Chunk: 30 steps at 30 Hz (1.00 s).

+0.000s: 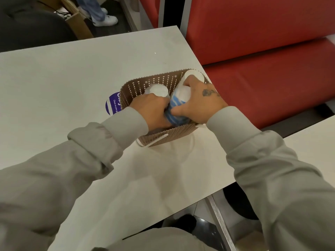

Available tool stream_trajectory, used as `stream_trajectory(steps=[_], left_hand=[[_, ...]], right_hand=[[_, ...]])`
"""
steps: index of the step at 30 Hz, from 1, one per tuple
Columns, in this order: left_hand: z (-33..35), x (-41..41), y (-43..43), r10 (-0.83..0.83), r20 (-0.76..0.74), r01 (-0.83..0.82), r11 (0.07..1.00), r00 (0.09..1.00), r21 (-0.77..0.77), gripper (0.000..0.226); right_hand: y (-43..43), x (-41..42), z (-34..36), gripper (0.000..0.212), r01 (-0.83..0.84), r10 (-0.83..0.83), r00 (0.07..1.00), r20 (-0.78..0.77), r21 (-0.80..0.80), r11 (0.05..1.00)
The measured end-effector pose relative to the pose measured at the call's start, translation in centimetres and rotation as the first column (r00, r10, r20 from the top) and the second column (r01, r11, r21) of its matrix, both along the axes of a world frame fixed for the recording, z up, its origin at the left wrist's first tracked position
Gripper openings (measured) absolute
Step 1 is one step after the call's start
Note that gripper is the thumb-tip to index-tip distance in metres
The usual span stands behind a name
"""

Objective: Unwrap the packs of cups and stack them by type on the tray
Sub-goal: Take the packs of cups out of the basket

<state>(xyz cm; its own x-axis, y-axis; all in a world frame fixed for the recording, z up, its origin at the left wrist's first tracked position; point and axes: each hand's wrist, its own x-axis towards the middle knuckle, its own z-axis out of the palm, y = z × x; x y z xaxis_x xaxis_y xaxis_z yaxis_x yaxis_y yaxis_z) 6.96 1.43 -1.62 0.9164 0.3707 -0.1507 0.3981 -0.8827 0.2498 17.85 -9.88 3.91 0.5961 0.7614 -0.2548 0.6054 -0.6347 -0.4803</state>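
A brown perforated basket-like tray (145,84) stands on the white table near its right edge. Inside it, a stack of blue-and-white striped cups (176,104) leans toward the far right corner, its white top end (194,75) at the rim. My right hand (197,105) wraps over this stack from the right. My left hand (152,109) reaches into the tray and presses against the stack's lower left side. A second white stack of cups (157,90) stands just behind my left hand. The tray's floor is hidden.
A purple round sticker (112,105) lies on the table (72,78) left of the tray. A red bench seat (272,78) runs along the table's right side. A cardboard box (78,20) and someone's feet (105,19) are at the far left.
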Motion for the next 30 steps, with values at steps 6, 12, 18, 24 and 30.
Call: stream_trajectory(steps=[6, 12, 18, 24, 30], left_hand=[[0.3, -0.1, 0.0, 0.081, 0.04, -0.076, 0.991, 0.996, -0.107, 0.051], [0.7, 0.0, 0.0, 0.109, 0.059, -0.095, 0.974, 0.992, -0.208, 0.079], [1.3, -0.1, -0.2, 0.176, 0.051, -0.147, 0.925, 0.983, -0.351, 0.079], [3.5, -0.1, -0.1, 0.234, 0.125, -0.155, 0.88, 0.964, -0.449, 0.08], [6.6, 0.6, -0.6, 0.258, 0.229, -0.132, 0.882, 0.939, -0.451, 0.076]], right_hand=[[-0.1, 1.3, 1.6, 0.063, 0.096, -0.093, 0.995, -0.029, 0.122, 0.988], [0.3, 2.6, 2.6, 0.055, 0.15, -0.144, 0.989, -0.043, 0.205, 0.967], [0.2, 3.2, 2.5, 0.053, 0.212, -0.191, 0.976, -0.103, 0.282, 0.936], [-0.4, 3.0, 4.1, 0.051, 0.259, -0.2, 0.963, -0.183, 0.411, 0.874], [-2.0, 3.2, 6.4, 0.051, 0.288, -0.185, 0.953, -0.239, 0.531, 0.797]])
